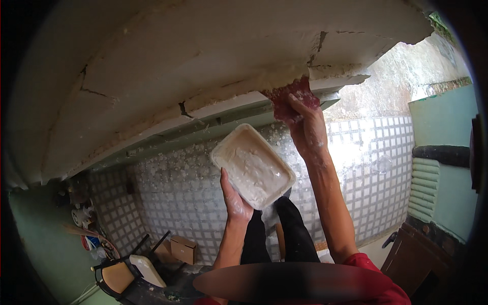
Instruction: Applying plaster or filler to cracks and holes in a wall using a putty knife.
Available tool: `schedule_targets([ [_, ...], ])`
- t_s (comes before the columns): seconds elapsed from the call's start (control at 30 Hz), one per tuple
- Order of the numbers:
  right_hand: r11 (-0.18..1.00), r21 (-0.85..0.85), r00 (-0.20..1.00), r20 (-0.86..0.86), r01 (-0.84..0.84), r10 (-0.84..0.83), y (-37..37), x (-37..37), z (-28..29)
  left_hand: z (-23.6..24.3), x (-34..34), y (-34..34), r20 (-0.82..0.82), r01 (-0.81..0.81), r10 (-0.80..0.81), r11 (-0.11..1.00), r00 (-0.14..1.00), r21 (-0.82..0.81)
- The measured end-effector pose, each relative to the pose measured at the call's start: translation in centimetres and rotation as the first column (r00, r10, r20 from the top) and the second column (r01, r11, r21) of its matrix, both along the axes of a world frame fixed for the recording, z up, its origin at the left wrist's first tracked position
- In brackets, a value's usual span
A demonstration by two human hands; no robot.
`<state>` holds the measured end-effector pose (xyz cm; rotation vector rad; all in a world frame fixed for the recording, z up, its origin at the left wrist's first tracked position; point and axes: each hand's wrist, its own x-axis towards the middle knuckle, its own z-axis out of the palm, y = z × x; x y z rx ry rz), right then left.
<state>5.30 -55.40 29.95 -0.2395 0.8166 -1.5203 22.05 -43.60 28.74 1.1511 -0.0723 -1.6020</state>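
Indoors, two hands (237, 204) (309, 131), one tub (245, 134), one red sheet (282, 103)

My left hand (237, 203) gripped a pale rectangular tub (245, 138) from below its near side, thumb along the wall, and white paste (254, 175) lay smeared thickly inside. My right hand (310, 129) reached up and forward, pinching a flat red spreader (281, 99) with its ragged-looking far edge at the rim of the cracked, pale plaster surface (213, 66). White smudges marked my fingers. Below me, past my dark trousers (297, 229), stretched a checkered floor (173, 188); a cardboard box (183, 250) sat at lower left, near a chair (117, 277).
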Motion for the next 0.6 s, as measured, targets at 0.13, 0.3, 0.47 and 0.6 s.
schedule_targets([
  [0.13,0.999,0.030,0.998,-0.069,0.012,-0.010,-0.9,1.1,-0.8,-0.8,0.6,1.3,0.015,0.002,-0.003,0.999,1.000,0.034],
  [0.3,0.992,-0.039,0.985,-0.120,0.118,-0.122,-2.1,2.7,1.5,-1.1,1.5,2.9,0.029,-0.011,0.010,0.998,1.000,0.063],
  [0.47,0.985,-0.161,0.975,-0.199,0.063,-0.095,-4.5,1.7,3.2,-1.4,2.3,4.2,0.035,-0.014,0.012,0.999,0.999,0.049],
  [0.6,0.959,-0.282,0.949,-0.294,0.025,-0.111,-5.3,0.5,6.1,-1.0,2.5,4.6,0.025,-0.021,0.020,0.998,0.999,0.052],
])
